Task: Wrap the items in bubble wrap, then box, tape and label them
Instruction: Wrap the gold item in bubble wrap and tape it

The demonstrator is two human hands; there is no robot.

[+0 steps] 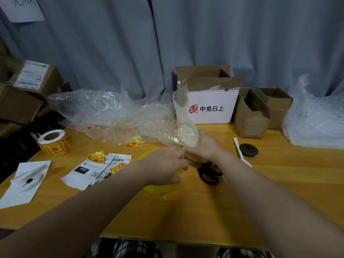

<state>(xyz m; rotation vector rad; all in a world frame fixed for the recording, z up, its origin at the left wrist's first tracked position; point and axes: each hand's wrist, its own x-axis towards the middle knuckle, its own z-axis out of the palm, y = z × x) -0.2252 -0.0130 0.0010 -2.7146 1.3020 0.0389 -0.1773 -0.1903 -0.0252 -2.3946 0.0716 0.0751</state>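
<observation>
Both left hand (164, 165), right hand (203, 146) grip bubble-wrapped item (188, 135); yellow object (158, 189) part-hidden.

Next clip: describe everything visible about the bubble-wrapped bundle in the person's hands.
The bubble-wrapped bundle is a pale yellowish, rounded lump under clear bubble wrap; its contents cannot be made out. A loose tail of wrap stands up from it. It is held over the wooden table. The right hand grips its lower right side; the left hand reaches its lower end, too blurred to judge the grip.
</observation>
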